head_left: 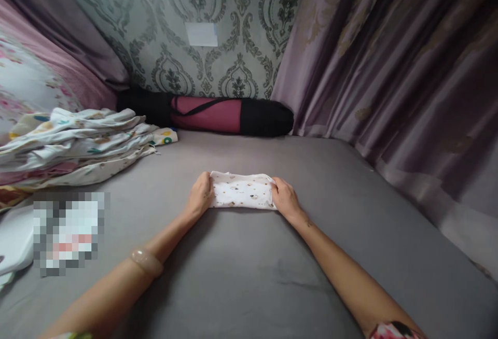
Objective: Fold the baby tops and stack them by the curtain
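A white cloth with a small scattered print is folded into a flat rectangle at the middle of the view. My left hand grips its left end, fingers closed round the edge. At the opposite end, my right hand is closed on the cloth, thumb on the near face. The cloth is stretched between both hands, low over the grey bed sheet. Whether its lower edge touches the sheet I cannot tell. My fingertips are hidden behind the fabric.
To the left lies a pile of printed fabrics. Nearer sit a white object and a blurred-out patch. A long black and maroon bag lies along the patterned wall. Purple curtains hang down the right side.
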### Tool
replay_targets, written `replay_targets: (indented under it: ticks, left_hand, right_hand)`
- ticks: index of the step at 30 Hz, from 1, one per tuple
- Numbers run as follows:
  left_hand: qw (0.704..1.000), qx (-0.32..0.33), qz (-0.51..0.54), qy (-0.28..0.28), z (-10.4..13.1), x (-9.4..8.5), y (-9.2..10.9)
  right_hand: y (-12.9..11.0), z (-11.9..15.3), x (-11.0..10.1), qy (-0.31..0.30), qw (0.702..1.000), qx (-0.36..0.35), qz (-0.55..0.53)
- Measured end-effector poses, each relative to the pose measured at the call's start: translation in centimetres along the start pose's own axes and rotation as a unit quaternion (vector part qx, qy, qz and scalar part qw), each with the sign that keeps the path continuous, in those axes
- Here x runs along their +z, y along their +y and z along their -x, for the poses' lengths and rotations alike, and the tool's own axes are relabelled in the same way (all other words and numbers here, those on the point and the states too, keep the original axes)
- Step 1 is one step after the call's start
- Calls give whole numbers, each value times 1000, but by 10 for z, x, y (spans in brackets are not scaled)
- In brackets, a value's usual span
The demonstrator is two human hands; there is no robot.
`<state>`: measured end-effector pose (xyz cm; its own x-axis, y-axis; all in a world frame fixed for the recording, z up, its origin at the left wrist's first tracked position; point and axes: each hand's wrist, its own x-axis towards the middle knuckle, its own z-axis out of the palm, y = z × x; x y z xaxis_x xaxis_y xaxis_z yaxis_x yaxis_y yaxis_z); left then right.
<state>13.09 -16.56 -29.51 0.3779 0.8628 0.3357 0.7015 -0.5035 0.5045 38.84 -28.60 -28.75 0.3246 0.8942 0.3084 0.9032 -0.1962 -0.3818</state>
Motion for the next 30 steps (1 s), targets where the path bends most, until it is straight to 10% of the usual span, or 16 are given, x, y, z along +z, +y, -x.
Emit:
replay_targets:
  ticks: [30]
  left_hand:
    - [952,-117,-226,-168,-21,-18,26]
  right_hand:
    - [-7,-21,-7,-90,977,182,58]
